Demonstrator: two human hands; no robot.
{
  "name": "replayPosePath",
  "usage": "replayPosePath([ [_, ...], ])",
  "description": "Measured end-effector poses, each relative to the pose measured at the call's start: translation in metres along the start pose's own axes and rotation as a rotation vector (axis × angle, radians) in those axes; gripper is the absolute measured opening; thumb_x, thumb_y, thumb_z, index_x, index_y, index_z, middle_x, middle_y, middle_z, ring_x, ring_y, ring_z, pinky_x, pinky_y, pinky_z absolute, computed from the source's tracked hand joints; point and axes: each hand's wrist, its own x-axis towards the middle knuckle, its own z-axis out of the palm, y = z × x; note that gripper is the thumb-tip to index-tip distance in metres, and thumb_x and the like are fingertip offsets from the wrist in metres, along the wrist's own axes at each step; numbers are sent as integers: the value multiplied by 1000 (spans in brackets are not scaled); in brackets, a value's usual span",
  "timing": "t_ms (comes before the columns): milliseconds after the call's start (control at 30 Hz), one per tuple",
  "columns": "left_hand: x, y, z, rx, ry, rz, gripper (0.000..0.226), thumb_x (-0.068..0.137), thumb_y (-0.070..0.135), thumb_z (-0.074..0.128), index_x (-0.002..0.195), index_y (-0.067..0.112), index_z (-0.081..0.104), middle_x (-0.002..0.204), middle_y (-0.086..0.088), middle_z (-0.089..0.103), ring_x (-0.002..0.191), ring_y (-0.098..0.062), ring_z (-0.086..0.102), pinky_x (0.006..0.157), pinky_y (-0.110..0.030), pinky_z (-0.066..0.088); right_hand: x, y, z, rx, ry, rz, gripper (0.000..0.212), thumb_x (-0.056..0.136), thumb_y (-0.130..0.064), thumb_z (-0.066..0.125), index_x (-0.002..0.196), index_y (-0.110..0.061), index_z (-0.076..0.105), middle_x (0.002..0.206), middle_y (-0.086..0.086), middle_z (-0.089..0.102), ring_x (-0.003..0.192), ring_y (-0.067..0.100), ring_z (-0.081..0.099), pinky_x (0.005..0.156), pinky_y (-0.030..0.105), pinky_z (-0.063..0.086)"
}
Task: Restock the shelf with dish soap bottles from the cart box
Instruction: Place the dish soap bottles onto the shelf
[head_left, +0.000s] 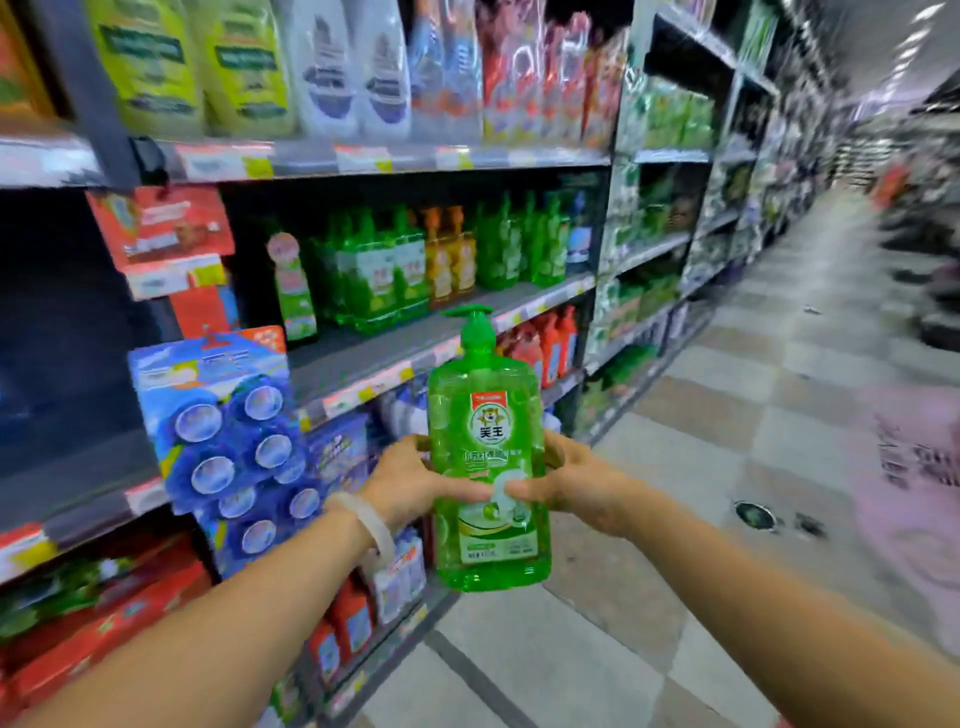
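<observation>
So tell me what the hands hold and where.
Both hands, left and right, grip the green soap bottle by its middle, one on each side.

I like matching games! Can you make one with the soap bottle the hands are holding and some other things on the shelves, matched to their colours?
Things:
1. Pump bottle held in both hands
2. Two pump bottles mid-row on the middle shelf
3. Round toilet blocks hanging at the left
4. Bottles on the shelf below

Colours:
A. blue
B. red
C. green
D. orange

Pairs: 1-C, 2-D, 3-A, 4-B
</observation>
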Motion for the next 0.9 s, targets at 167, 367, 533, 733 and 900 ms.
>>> replayPosePath([
  [167,121,27,41,55,-106,100,68,44,7,93,105,5,63,96,-6,73,84,-9,71,85,-35,57,64,-16,-88,57,127,-10,51,75,17,64,112,-17,60,103,1,69,86,14,68,69,26,59],
  [367,242,72,76,140,-142,184,85,39,20,95,112,10,53,106,-1,67,90,-9,67,79,-27,56,134,-37,-177,117,209,-76,81,57,4,71,133,-12,47,125,12,61,105,27,63,75,31,58],
  [533,332,90,109,125,-156,181,77,40,15,95,105,15,54,109,-4,67,94,-12,67,79,-28,56,191,-51,-250,108,189,-115,72,64,13,70,129,-12,50,114,8,66,95,20,68,72,30,58],
  [733,455,97,138,129,-41,163,101,29,28,98,115,2,51,109,-11,67,100,-23,66,88,-45,54,295,-61,-346,36,140,-119,64,67,16,71,119,-18,57,109,3,68,97,18,67,73,29,57],
  [900,540,116,144,132,107,169,99,31,27,96,116,6,50,109,-6,66,98,-16,66,86,-38,55,391,-83,-411,-14,39,-129,61,70,16,69,116,-22,58,113,4,67,106,22,64,86,37,56],
])
